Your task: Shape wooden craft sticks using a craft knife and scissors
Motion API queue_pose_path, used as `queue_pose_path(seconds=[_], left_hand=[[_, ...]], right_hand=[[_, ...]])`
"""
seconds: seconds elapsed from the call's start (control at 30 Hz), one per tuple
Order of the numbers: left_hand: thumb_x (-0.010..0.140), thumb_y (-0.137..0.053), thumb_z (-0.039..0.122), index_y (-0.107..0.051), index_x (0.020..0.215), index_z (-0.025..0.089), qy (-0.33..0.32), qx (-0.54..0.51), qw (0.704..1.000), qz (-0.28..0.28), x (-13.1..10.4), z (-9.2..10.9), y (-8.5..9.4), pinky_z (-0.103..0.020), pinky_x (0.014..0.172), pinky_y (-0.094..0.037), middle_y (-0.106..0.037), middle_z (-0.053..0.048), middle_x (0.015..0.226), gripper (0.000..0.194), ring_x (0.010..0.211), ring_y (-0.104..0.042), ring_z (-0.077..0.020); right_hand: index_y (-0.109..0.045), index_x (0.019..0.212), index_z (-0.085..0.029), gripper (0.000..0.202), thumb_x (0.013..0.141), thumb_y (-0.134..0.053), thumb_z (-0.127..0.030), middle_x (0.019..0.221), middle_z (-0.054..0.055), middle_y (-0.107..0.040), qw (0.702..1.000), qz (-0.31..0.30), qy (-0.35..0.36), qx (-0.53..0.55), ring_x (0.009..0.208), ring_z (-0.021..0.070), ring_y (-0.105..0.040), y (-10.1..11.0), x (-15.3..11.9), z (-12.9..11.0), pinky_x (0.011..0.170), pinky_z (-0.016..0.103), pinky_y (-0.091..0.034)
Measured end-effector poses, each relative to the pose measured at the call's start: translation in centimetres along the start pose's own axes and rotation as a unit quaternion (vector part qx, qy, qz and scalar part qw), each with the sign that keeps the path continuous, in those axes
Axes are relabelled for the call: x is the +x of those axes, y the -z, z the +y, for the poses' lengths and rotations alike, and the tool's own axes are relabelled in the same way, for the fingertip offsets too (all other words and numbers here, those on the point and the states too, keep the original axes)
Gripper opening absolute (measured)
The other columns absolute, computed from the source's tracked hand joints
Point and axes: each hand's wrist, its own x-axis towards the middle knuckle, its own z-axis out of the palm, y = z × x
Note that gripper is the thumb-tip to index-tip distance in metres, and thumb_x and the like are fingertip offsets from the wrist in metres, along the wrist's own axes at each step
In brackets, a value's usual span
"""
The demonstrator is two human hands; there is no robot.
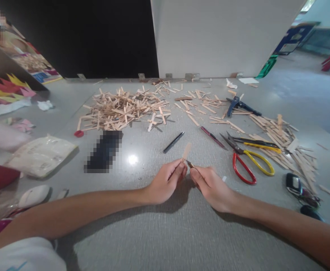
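Note:
Pinched in my left hand (169, 178) is a flat wooden craft stick (186, 151), its pale upper end sticking up and away from me. My right hand (210, 185) is closed around a slim pointed tool (191, 165), much like a craft knife; most of it is hidden by the fingers. Its dark tip points left, close to the stick's lower part; I cannot tell whether they touch. Both hands are nearly together above the grey table (142, 233). Beyond them lie a black pen (174, 142) and a dark red, slender knife-like tool (214, 137).
Craft sticks are heaped (125, 107) at the back left, with more (277, 131) at the right. Scissors (242, 158) with red and yellow handles, blue pliers (234, 105), and keys (301, 188) lie rightward. A pixelated dark object (104, 152), plastic packet (43, 154) and white mouse (35, 195) are left.

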Motion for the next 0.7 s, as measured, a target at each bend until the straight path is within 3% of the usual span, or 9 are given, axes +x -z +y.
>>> queue_pose_path(seconds=[0.3, 0.5, 0.7], left_hand=[[0.112, -0.04, 0.058, -0.044, 0.075, 0.024, -0.023, 0.012, 1.0, 0.01, 0.01, 0.28, 0.04, -0.028, 0.059, -0.034, -0.041, 0.006, 0.063, 0.051, 0.057, -0.037, -0.0135], [0.113, -0.039, 0.044, -0.045, 0.079, 0.024, -0.047, 0.091, 0.994, 0.038, -0.24, -0.23, -0.03, -0.028, 0.061, -0.034, -0.041, 0.007, 0.064, 0.04, 0.057, -0.039, -0.0139], [0.113, -0.038, 0.042, -0.042, 0.079, 0.025, -0.06, 0.134, 0.988, 0.052, -0.36, -0.47, -0.07, -0.027, 0.062, -0.036, -0.042, 0.006, 0.066, 0.038, 0.058, -0.041, -0.0138]], right_hand=[[-0.034, 0.067, -0.028, 0.057, 0.111, -0.03, -0.064, 0.059, -0.006, -0.035, 1.0, 0.003, -0.012, -0.006, 0.054, 0.0147, -0.032, -0.05, 0.09, 0.05, 0.057, 0.033, -0.027], [-0.034, 0.068, -0.028, 0.054, 0.111, -0.033, -0.06, 0.059, -0.006, -0.034, 0.999, -0.006, -0.026, 0.018, 0.054, 0.0143, -0.031, -0.19, -0.11, -0.06, 0.055, 0.032, -0.026], [-0.033, 0.067, -0.028, 0.054, 0.112, -0.033, -0.059, 0.058, -0.007, -0.034, 0.998, -0.02, -0.035, 0.053, 0.052, 0.0131, -0.03, -0.29, -0.25, -0.04, 0.052, 0.03, -0.027]])
